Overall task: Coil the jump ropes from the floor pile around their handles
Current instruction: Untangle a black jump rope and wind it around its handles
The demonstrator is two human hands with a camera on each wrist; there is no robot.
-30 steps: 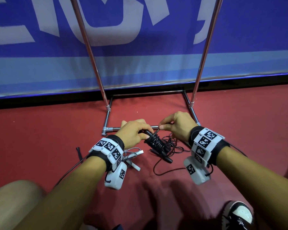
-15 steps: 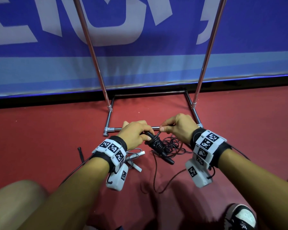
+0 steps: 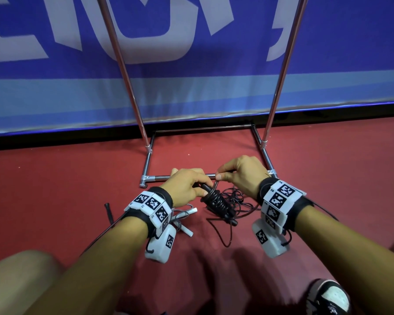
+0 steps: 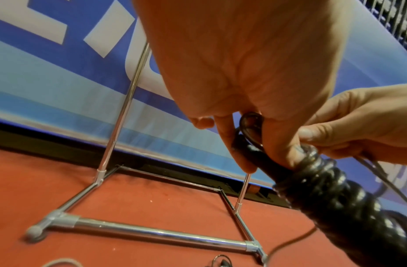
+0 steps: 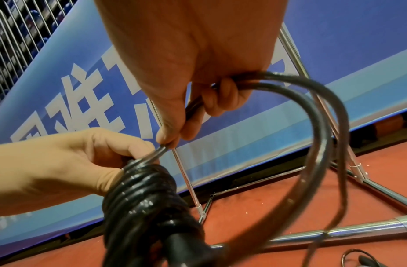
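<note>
Black handles (image 3: 218, 204) at frame center, half wrapped in rope (image 3: 233, 198), gripped at the top end by left hand (image 3: 184, 189). Just right of them, right hand (image 3: 241, 173) pinching a rope loop.

A chrome rack frame (image 3: 182, 177) stands on the red floor (image 3: 55, 178) before a blue banner (image 3: 191, 92).

Two hands work here, the left hand (image 3: 184, 188) and the right hand (image 3: 241, 173). One black jump rope (image 3: 217, 202) with its two handles bundled together sits in them; one grey rope with two white handles (image 3: 188, 211) lies on the floor, beside a loose black handle (image 3: 109, 213). One chrome rack frame (image 3: 150, 178) with two upright poles, one blue banner (image 3: 191, 92) and one shoe (image 3: 328, 296) complete the count.
</note>
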